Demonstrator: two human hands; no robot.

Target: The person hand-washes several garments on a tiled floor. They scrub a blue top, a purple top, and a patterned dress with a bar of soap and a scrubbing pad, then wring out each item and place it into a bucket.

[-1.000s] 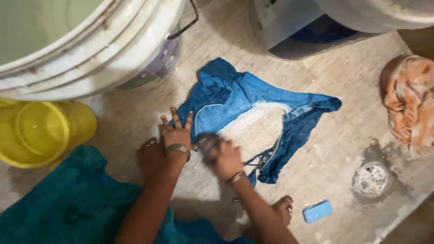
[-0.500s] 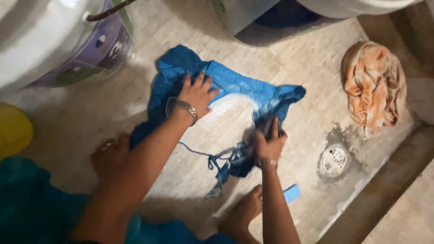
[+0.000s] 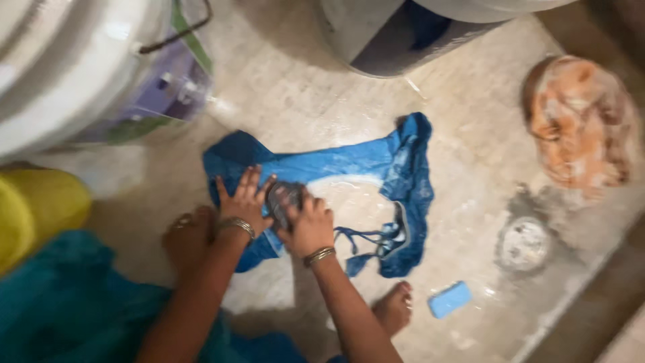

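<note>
Blue cloth (image 3: pixel 349 168), wet and soapy, lies spread on the stone floor (image 3: pixel 302 94) at the centre of my view, its strings trailing toward the near right. My left hand (image 3: pixel 245 202) rests flat on the cloth's left part, fingers spread and released, pinning it to the floor. My right hand (image 3: pixel 309 225) is just beside it, clenched around a dark scrubbing brush (image 3: pixel 282 198) that presses on the cloth; the brush is blurred, so I cannot make out its shape. Each wrist carries a metal bangle. My left foot (image 3: pixel 188 235) sits just left of the left hand, and my right foot (image 3: pixel 393 309) lies near, below the cloth's strings. A blue soap bar (image 3: pixel 450 299) lies on the floor to the near right, apart from the cloth. Right of it is a round floor drain (image 3: pixel 523 245). An orange bundle of cloth (image 3: pixel 581 121) sits at the far right. A large white bucket (image 3: pixel 80 67) stands far left, and a yellow tub (image 3: pixel 37 208) lies at the left edge.
</note>
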